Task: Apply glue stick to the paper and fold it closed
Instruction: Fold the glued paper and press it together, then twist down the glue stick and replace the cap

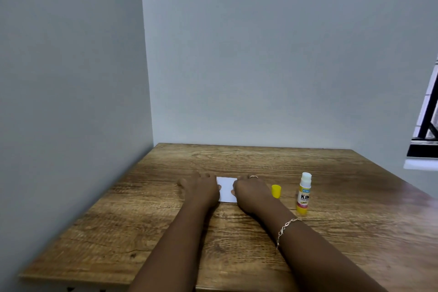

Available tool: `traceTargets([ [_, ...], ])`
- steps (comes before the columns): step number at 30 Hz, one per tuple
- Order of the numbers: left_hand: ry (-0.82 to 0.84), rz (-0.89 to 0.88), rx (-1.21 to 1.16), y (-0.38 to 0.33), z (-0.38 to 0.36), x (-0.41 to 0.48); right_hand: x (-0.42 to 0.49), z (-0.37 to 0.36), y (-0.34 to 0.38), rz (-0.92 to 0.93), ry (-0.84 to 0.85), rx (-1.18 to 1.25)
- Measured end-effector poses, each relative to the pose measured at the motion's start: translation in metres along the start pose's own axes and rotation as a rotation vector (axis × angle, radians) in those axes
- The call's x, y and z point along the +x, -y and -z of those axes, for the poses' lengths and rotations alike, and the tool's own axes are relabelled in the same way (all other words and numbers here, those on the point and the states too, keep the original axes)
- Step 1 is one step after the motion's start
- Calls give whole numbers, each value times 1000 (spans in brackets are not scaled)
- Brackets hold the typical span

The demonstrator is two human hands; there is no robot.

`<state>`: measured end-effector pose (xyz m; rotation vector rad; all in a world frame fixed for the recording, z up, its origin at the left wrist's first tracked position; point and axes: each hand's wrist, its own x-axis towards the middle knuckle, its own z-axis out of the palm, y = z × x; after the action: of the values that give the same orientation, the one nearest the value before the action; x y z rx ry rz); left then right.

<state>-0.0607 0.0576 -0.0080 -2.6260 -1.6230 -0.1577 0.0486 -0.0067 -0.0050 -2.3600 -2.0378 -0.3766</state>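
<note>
Pressing down on one wooden table (260, 232), two hands are flattening the single white paper (226, 189) lying at the table's middle. The left hand (200, 189) is lying palm-down at the paper's nine o'clock side, fingers spread and flat rather than closed on anything; the right hand (251, 191) is doing the same at three o'clock, gripping nothing. Judging by the small visible rectangle, the fold is probably already being closed, so doing this well is meaning sliding firm, even pressure outward from the crease while keeping the edges aligned, so the glue is bonding without wrinkles. One glue stick (303, 194) is standing upright and uncapped at the paper's three o'clock, well apart, and one yellow cap (276, 191) is resting between it and the right hand.
</note>
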Motion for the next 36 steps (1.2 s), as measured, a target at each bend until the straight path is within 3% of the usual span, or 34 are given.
traceTargets([
  [5, 61, 13, 29, -4, -1, -5, -8, 4, 4, 29, 14, -136],
  [8, 20, 3, 8, -3, 0, -10, -20, 9, 4, 58, -77, -144],
  [15, -283, -134, -197, -8, 5, -14, -57, 37, -36, 364, -773, 78],
  [19, -331, -215, -286, -14, 9, -16, -83, 38, -79, 215, -947, 279],
  [22, -351, -230, -355, -16, 11, -18, -94, 31, -105, 20, -980, 516],
  [24, -350, -252, -407, -16, 11, -20, -96, 25, -116, -85, -923, 746],
  [27, -347, -278, -494, -18, 9, -22, -96, 22, -125, -166, -618, 1191],
  [31, -318, -309, -554, -20, 5, -20, -98, 16, -122, -213, -216, 1349],
  [36, -318, -339, -627, -24, 4, -20, -95, 5, -122, -193, -43, 1382],
])
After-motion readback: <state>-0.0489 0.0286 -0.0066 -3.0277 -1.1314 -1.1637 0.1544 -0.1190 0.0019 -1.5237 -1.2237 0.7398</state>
